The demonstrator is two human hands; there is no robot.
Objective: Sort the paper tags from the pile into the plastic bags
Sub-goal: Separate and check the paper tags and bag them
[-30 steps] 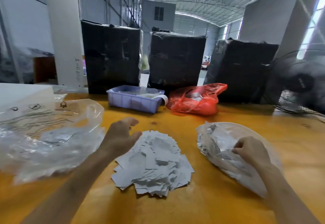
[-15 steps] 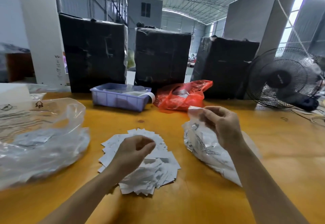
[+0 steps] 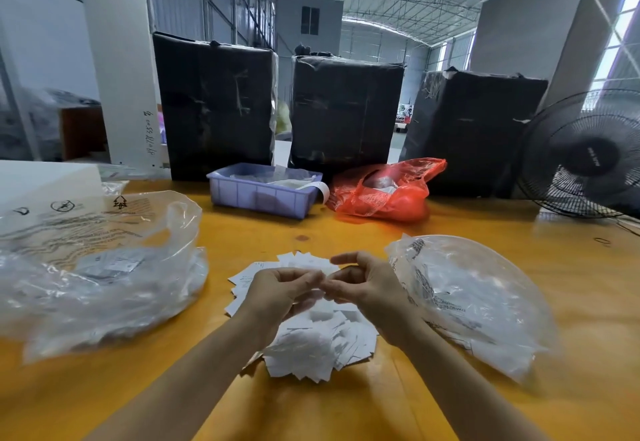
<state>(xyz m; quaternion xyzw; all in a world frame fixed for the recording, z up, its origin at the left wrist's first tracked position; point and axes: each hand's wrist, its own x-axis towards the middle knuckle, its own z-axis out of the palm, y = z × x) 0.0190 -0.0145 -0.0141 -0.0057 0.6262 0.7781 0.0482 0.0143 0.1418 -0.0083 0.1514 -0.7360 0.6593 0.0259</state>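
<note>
The counter [image 3: 346, 232] spreads wide under both hands; beyond them, well apart at its far edge, stand three black wrapped boxes [image 3: 214, 104], with a fan [image 3: 585, 156] off to the far right. Left of the left hand [image 3: 277, 293] lies the big clear bag [image 3: 104, 260], mouth gaping toward the hands, a few tags showing inside; just beside the right hand [image 3: 367, 288] lies the right bag [image 3: 467, 295], flatter, its mouth hard to make out. The right hand is much the nearer to its bag — the left bag is a longer reach across bare counter; nothing stands in the way on either side. Farther out, past the fingertips, sit a red bag [image 3: 384, 191] and a blue tray [image 3: 263, 191], both clear of any path. Directly beneath the hands is the pile [image 3: 311, 336] of white tags, spreading toward the person with no clear long axis. The hands meet fingertip to fingertip above it, fingers curled and pinched — likely on a single tag, though motion blur hides it; whether one is held I cannot tell. The coming move turns on which bag that tag belongs to: a short swing right, or a longer one left.
</note>
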